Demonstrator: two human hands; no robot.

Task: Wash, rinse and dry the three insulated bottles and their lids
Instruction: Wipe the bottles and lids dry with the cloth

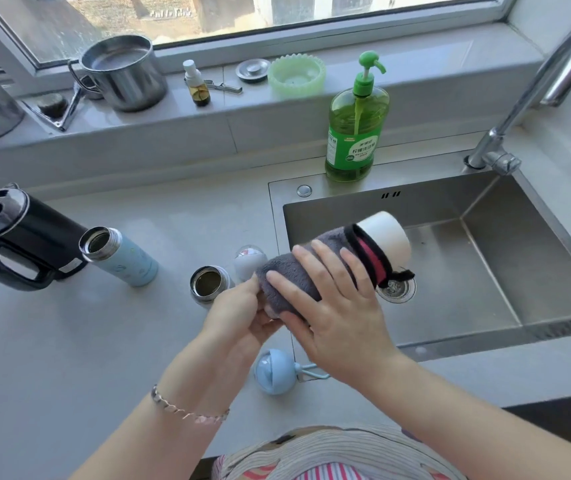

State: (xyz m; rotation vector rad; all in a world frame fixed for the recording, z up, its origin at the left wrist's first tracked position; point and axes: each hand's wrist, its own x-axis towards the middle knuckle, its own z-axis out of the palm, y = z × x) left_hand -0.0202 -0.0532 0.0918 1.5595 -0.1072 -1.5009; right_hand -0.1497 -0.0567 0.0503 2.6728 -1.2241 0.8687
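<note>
The white bottle (386,233) hangs above the sink's (276,216) left rim — open basin rightward, desk (104,341) crowded leftward. Right hand's (332,317) grip clamps the grey cloth (332,237) around it; left hand (242,317) grips its near end.

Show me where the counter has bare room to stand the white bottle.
Two bare patches: the counter behind the blue bottle, left of the soap bottle; and the front-left stretch in front of the black kettle. Crowded: beside the sink, where steel bottle, white lid and blue lid cluster.
</note>
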